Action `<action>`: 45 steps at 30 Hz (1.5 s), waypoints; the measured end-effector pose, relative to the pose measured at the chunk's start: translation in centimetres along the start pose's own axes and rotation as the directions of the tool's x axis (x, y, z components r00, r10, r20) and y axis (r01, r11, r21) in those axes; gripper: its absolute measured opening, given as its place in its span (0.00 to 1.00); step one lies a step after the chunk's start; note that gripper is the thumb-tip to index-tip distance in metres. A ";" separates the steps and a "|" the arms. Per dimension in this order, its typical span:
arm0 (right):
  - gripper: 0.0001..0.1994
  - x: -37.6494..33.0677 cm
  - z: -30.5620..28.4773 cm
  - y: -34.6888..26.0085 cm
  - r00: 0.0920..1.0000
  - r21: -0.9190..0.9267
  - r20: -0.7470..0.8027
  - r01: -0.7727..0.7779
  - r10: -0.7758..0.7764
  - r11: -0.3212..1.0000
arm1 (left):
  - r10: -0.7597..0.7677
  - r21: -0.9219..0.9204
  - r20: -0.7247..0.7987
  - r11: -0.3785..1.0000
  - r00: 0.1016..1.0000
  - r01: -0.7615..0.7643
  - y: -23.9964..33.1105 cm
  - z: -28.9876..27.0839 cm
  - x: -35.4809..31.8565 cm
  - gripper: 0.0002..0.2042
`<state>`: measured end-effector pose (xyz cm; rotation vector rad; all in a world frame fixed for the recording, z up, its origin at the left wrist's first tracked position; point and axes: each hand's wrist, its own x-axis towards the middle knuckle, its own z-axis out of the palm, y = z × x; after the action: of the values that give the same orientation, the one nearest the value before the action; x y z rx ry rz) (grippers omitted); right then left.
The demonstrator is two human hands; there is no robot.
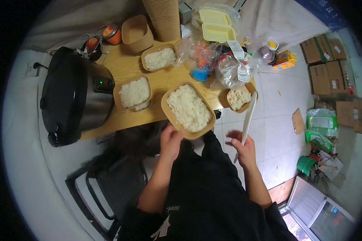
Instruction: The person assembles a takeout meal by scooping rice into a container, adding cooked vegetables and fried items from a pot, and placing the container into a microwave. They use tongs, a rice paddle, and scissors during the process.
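My left hand (171,141) grips the near edge of a brown paper container (169,111) filled with white rice, held just off the front of the wooden table (124,68). My right hand (242,149) holds a long white rice paddle (248,116) by its handle; the blade points up toward a small brown bowl of rice (238,99) at the table's right corner. Two more rice-filled containers (135,93) (159,58) sit on the table.
A black and silver rice cooker (74,96) stands at the left. An empty brown container (136,33), a stack of paper cups (163,18), yellow foam boxes (215,25) and plastic bags (231,68) crowd the back. Cardboard boxes (323,66) lie on the tiled floor at the right.
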<state>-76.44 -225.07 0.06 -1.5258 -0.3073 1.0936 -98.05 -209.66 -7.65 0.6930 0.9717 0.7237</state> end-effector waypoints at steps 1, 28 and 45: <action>0.24 0.4 0.6 -1.0 0.992 0.120 0.090 0.078 -0.089 0.990 | 0.073 -0.033 0.005 0.997 0.997 -0.073 0.9 0.7 -2.2 0.05; 0.13 -3.9 2.2 -26.2 0.566 -0.530 0.823 0.729 -0.053 -0.433 | 0.393 -0.654 0.188 0.734 0.900 -0.184 8.8 7.3 -9.7 0.36; 0.22 1.3 5.8 -21.6 0.552 -0.693 0.686 0.694 0.475 0.194 | 0.238 -0.699 0.243 0.715 0.941 0.000 6.6 6.8 -8.6 0.35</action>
<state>-72.10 -214.18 19.18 -1.7739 -2.3167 1.5088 -96.66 -214.04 4.32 0.1854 0.2955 0.9826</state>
